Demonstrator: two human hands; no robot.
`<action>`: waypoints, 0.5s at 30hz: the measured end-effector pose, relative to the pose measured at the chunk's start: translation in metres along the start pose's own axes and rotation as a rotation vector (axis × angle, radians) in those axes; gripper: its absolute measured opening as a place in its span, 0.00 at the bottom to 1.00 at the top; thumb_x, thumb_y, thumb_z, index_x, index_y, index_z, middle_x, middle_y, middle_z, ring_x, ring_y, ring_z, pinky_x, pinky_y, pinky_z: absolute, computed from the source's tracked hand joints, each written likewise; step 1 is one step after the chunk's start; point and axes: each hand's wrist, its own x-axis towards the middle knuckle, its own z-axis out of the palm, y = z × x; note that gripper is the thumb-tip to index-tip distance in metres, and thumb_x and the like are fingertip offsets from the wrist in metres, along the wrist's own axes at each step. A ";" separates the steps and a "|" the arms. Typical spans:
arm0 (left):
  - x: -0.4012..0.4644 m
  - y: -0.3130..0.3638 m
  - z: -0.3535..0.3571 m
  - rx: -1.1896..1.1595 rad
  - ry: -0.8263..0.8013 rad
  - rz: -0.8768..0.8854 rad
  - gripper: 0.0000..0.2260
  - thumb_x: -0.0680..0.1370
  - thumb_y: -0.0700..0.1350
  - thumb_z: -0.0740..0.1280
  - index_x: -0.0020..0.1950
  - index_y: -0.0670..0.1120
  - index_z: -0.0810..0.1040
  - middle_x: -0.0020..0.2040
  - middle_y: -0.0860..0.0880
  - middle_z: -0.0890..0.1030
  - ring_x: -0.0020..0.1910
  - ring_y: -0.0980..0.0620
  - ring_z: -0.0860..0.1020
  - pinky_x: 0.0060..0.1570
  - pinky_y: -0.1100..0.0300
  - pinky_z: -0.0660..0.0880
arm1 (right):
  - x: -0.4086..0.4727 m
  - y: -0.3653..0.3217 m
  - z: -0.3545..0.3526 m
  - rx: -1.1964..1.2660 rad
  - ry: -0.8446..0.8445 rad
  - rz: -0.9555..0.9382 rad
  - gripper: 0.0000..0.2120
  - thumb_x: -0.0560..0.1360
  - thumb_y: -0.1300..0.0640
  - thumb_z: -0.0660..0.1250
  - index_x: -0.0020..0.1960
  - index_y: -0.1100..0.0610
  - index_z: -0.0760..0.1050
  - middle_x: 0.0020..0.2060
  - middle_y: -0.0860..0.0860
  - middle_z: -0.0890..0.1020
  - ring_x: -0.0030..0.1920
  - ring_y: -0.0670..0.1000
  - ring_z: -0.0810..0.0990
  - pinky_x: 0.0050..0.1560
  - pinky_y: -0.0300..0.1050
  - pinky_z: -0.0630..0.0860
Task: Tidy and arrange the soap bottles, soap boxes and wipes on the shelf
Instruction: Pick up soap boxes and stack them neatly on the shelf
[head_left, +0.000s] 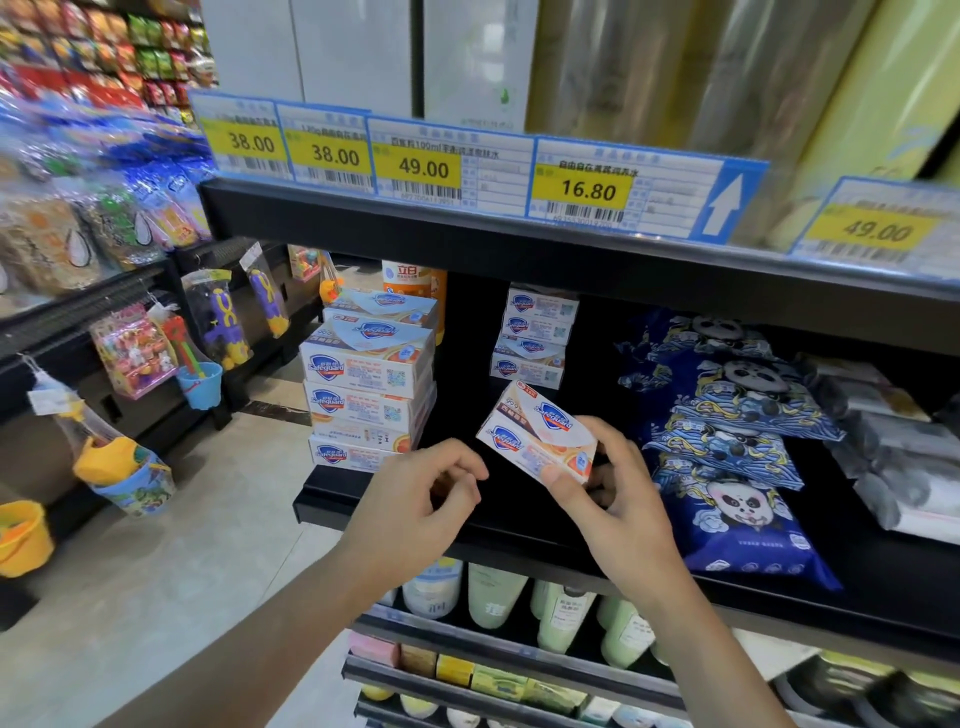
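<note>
My right hand (618, 499) pinches a white and orange Safeguard soap box (540, 431), tilted in the air over the black shelf (519, 540). My left hand (415, 493) hovers just left of the box with its fingers loosely curled and nothing visible in them. At the shelf's left end stands a stack of soap boxes (369, 384), its upper boxes skewed. A smaller stack of soap boxes (535, 338) sits further back in the middle. An orange soap bottle (410, 278) stands behind the left stack. Blue panda-print wipes packs (727, 441) lie overlapping to the right.
Grey wipes packs (893, 452) are piled at the far right. Price tags (587, 189) line the shelf edge above. Pale green bottles (561, 613) stand on the shelf below. Toys and small buckets (200, 384) hang on racks to the left, across the aisle floor.
</note>
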 end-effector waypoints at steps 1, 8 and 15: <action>-0.004 -0.004 -0.003 0.032 0.012 0.039 0.08 0.81 0.44 0.66 0.52 0.57 0.81 0.42 0.57 0.84 0.38 0.49 0.81 0.40 0.45 0.78 | 0.000 0.000 0.001 -0.004 -0.004 0.001 0.24 0.77 0.49 0.74 0.70 0.38 0.72 0.58 0.38 0.75 0.51 0.48 0.81 0.54 0.49 0.80; -0.031 -0.021 -0.026 0.107 0.157 0.096 0.07 0.79 0.43 0.68 0.51 0.54 0.83 0.42 0.58 0.82 0.44 0.51 0.81 0.41 0.57 0.77 | 0.002 -0.014 0.005 0.001 0.001 -0.024 0.28 0.72 0.39 0.71 0.72 0.38 0.71 0.58 0.34 0.74 0.53 0.47 0.81 0.57 0.54 0.80; -0.033 -0.044 -0.056 0.287 0.207 0.047 0.05 0.77 0.51 0.64 0.46 0.56 0.80 0.46 0.62 0.80 0.54 0.57 0.76 0.53 0.64 0.71 | 0.029 -0.048 0.019 0.045 0.041 -0.081 0.27 0.73 0.41 0.75 0.71 0.36 0.72 0.65 0.46 0.77 0.55 0.48 0.83 0.58 0.54 0.82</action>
